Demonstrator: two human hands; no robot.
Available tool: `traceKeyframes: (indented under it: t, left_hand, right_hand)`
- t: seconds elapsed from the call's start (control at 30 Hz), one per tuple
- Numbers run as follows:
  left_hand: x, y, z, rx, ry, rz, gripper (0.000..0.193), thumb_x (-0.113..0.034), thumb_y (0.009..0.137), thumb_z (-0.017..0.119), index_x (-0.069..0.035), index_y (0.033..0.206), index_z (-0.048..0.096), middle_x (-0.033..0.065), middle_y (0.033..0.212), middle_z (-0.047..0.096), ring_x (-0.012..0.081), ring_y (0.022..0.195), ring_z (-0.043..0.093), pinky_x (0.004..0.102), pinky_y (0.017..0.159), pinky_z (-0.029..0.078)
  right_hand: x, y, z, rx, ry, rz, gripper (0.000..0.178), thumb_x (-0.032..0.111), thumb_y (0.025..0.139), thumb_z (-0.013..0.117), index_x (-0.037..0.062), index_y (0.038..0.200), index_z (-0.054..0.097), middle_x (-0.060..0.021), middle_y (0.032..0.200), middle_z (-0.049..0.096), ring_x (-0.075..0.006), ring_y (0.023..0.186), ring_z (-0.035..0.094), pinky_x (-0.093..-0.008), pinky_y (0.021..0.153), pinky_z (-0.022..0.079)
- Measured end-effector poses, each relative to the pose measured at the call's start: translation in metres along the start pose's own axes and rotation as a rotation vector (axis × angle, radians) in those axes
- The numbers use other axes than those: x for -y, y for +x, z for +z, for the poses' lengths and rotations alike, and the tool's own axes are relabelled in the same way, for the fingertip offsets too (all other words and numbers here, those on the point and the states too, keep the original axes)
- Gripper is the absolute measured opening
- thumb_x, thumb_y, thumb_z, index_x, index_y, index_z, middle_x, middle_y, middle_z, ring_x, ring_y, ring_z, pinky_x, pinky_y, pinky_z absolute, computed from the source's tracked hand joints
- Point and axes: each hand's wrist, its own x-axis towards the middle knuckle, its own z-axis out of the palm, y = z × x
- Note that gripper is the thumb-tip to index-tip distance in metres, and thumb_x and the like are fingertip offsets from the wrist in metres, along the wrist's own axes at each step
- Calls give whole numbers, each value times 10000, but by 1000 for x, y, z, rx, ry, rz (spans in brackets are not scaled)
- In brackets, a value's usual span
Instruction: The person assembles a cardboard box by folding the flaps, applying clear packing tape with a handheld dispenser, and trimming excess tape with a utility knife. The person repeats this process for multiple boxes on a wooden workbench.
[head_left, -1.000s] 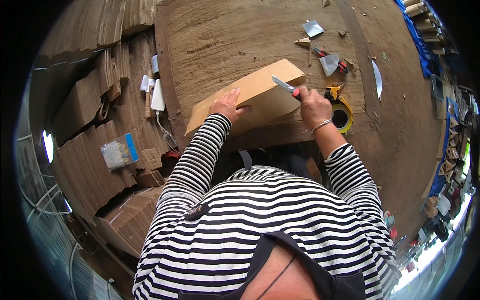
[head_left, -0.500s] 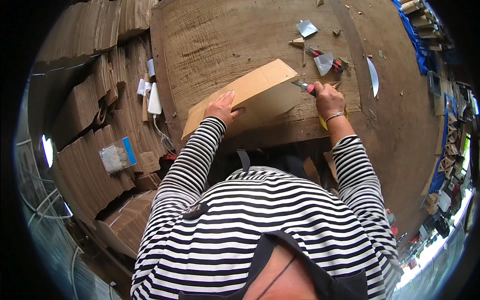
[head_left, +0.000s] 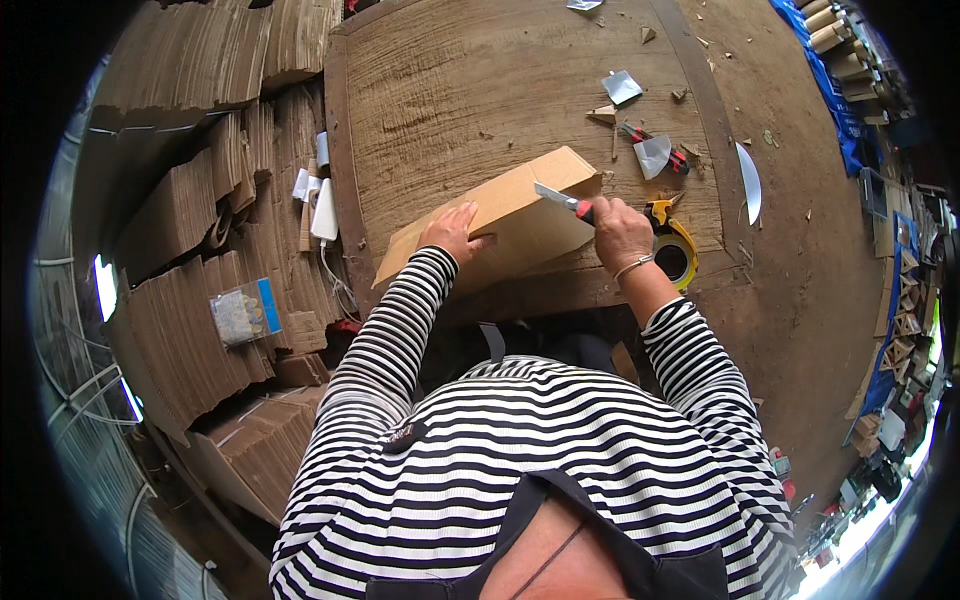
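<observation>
A flat brown cardboard piece (head_left: 510,205) lies tilted on the wooden worktable (head_left: 470,80). My left hand (head_left: 452,232) presses down on its near left part, fingers spread. My right hand (head_left: 620,218) grips a red-handled utility knife (head_left: 562,200), its blade resting on the cardboard's right part. Both arms wear black-and-white striped sleeves.
A yellow tape roll (head_left: 675,245) sits right beside my right hand. Red-handled pliers (head_left: 650,145), metal scraps and cardboard bits lie farther back. Stacks of flat cardboard (head_left: 200,250) fill the left side, with a small plastic packet (head_left: 240,312) on them.
The right hand with the knife has shifted slightly left along the cardboard. The left hand stays pressed on the sheet, which has turned a little.
</observation>
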Motion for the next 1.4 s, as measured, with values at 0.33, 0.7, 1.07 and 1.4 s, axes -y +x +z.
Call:
traceKeyframes:
  t: [0.33,0.7,1.07,1.4]
  left_hand:
    - [-9,-7,-9,-5,-56,-7,741,-524,852,564,-58,1390,359,113,1436,379,251,1329,343,348,1112,268]
    - [1,-4,6,-151,-92,18,707,-570,872,495,-61,1358,427,93,1387,459,244,1292,409,338,1084,308]
    - [153,-18,58,15,-475,-616,814,-680,814,459,30,1199,563,259,1244,533,371,1203,486,395,1019,378]
    - [176,-50,94,52,-815,-800,931,-754,748,501,44,1226,547,226,1240,558,325,1191,512,372,1002,385]
  right_hand:
    - [-41,-13,-2,-13,-1,191,40,126,839,518,143,871,504,-74,733,558,-281,633,615,-429,570,500]
    - [-90,24,-24,394,144,671,259,198,852,516,109,1090,562,-211,1022,641,-378,962,616,-465,809,485]
    - [-42,99,35,100,557,763,390,292,827,631,64,1140,583,-196,1066,640,-337,1023,603,-403,860,470]
    - [32,107,12,529,606,540,489,280,756,652,35,1164,535,-238,1049,638,-363,1023,607,-415,875,476]
